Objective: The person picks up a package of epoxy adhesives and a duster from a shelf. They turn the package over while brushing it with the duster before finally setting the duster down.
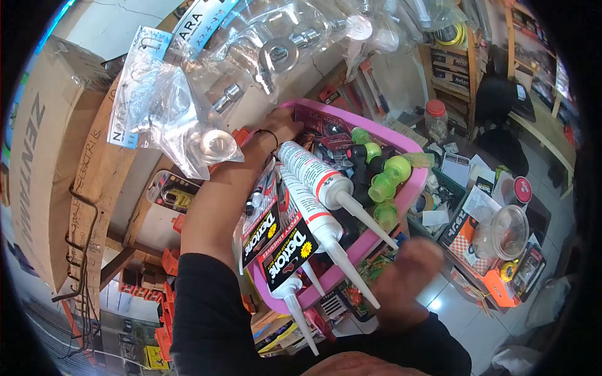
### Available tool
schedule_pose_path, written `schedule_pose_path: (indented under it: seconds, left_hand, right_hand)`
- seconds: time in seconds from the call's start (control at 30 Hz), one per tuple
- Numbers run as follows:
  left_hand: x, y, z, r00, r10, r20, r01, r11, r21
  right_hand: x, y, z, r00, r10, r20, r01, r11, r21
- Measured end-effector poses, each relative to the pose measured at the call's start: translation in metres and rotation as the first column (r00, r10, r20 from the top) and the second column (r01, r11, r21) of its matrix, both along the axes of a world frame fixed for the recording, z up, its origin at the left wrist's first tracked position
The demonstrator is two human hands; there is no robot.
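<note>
A pink plastic basket (411, 202) is packed with goods and sits tilted in front of me. My left hand (283, 125), a dark band on its wrist, grips the basket's far left corner; its fingertips are mostly hidden. White sealant cartridges (310, 172) with long nozzles lean out over the near rim. Beside them are black-and-yellow Dextone epoxy adhesive packs (290, 254). Green plastic fittings (396, 170) fill the basket's right side. My right hand (407, 279) is smeared by motion near the front rim and the nozzle tips, so its fingers cannot be made out.
Bagged metal faucet parts (219, 141) hang above my left arm. At left stand a Zentama cardboard box (47, 156) and a wooden shelf post (103, 182). Right of the basket, a crowded table holds a clear plastic jar (508, 232) and a red-lidded jar (437, 122).
</note>
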State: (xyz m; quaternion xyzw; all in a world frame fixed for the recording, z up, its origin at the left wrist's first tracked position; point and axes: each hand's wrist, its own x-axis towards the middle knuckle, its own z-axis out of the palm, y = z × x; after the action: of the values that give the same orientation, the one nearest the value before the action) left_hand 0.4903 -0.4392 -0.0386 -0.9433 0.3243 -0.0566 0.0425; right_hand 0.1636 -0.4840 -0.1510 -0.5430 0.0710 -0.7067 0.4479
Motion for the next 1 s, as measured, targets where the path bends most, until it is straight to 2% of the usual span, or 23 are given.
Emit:
schedule_pose_path:
  seconds: [0.03, 0.1, 0.13, 0.17, 0.23, 0.33, 0.47, 0.53, 0.67, 0.73, 0.77, 0.8, 0.83, 0.87, 0.9, 0.97, 1.0]
  left_hand:
    - [0.000, 0.000, 0.000, 1.000, 0.010, -0.002, -0.010, 1.000, 0.015]
    - [-0.003, 0.001, 0.001, 1.000, 0.012, -0.013, -0.012, 1.000, -0.002]
    - [-0.005, 0.000, 0.004, 1.000, 0.009, -0.022, -0.010, 1.000, -0.017]
    - [-0.007, -0.001, 0.005, 1.000, 0.013, -0.022, -0.014, 1.000, -0.020]
    - [-0.008, -0.001, 0.006, 1.000, 0.030, 0.001, -0.030, 1.000, -0.003]
    - [-0.012, -0.001, 0.011, 0.999, 0.009, -0.036, -0.010, 1.000, -0.024]
    - [-0.005, -0.001, 0.017, 0.996, 0.083, -0.021, -0.084, 0.996, -0.019]
    - [0.007, 0.007, 0.022, 0.991, 0.119, 0.057, -0.120, 0.993, 0.010]
    - [-0.011, 0.016, 0.033, 0.986, 0.151, 0.074, -0.144, 0.985, -0.097]
    - [-0.018, 0.020, 0.041, 0.965, 0.141, 0.222, -0.121, 0.988, -0.099]
    - [-0.011, 0.029, 0.041, 0.963, 0.145, 0.228, -0.124, 0.987, -0.101]
    - [0.001, 0.044, 0.039, 0.904, -0.036, 0.426, 0.104, 0.985, -0.136]
    - [0.010, 0.054, 0.035, 0.769, -0.193, 0.609, 0.330, 0.936, -0.120]
    - [0.015, 0.060, 0.031, 0.743, -0.157, 0.651, 0.349, 0.921, -0.176]
    - [0.011, 0.065, 0.034, 0.741, -0.153, 0.654, 0.346, 0.922, -0.176]
    - [0.000, 0.080, 0.038, 0.811, -0.104, 0.575, 0.238, 0.957, -0.163]
    - [-0.013, 0.078, 0.041, 0.927, 0.094, 0.362, 0.025, 0.950, -0.310]
  right_hand:
    - [0.001, 0.001, 0.002, 1.000, 0.005, -0.004, -0.005, 1.000, -0.003]
    - [0.008, 0.003, 0.012, 0.939, 0.320, -0.126, -0.296, 0.939, 0.176]
    - [0.011, -0.004, 0.012, 0.970, 0.189, -0.152, -0.190, 0.982, 0.005]
    - [0.011, -0.007, 0.012, 0.970, 0.192, -0.152, -0.194, 0.981, 0.002]
    - [0.009, -0.011, 0.012, 0.975, 0.118, -0.188, -0.143, 0.982, -0.125]
    - [0.008, -0.011, 0.005, 0.967, 0.222, -0.127, -0.235, 0.967, -0.097]
    - [-0.005, -0.017, 0.016, 0.972, 0.226, -0.067, -0.233, 0.963, -0.139]
    - [-0.019, -0.022, 0.025, 0.952, 0.304, -0.040, -0.305, 0.926, -0.222]
    - [-0.016, -0.022, 0.038, 0.961, 0.277, -0.014, -0.272, 0.934, -0.230]
    - [-0.014, -0.021, 0.037, 0.965, 0.257, -0.041, -0.260, 0.939, -0.225]
    - [-0.012, -0.019, 0.036, 0.965, 0.261, -0.035, -0.262, 0.938, -0.229]
    - [-0.010, -0.017, 0.033, 0.966, 0.258, -0.011, -0.255, 0.947, -0.197]
    - [-0.008, -0.015, 0.032, 0.967, 0.253, 0.013, -0.247, 0.955, -0.165]
    - [-0.006, -0.013, 0.031, 0.967, 0.255, 0.017, -0.249, 0.954, -0.168]
    - [-0.003, -0.012, 0.032, 0.966, 0.255, 0.045, -0.246, 0.959, -0.141]
    - [0.002, -0.009, 0.033, 0.963, 0.259, 0.076, -0.249, 0.961, -0.119]
    - [0.003, -0.008, 0.034, 0.960, 0.271, 0.077, -0.264, 0.960, -0.089]
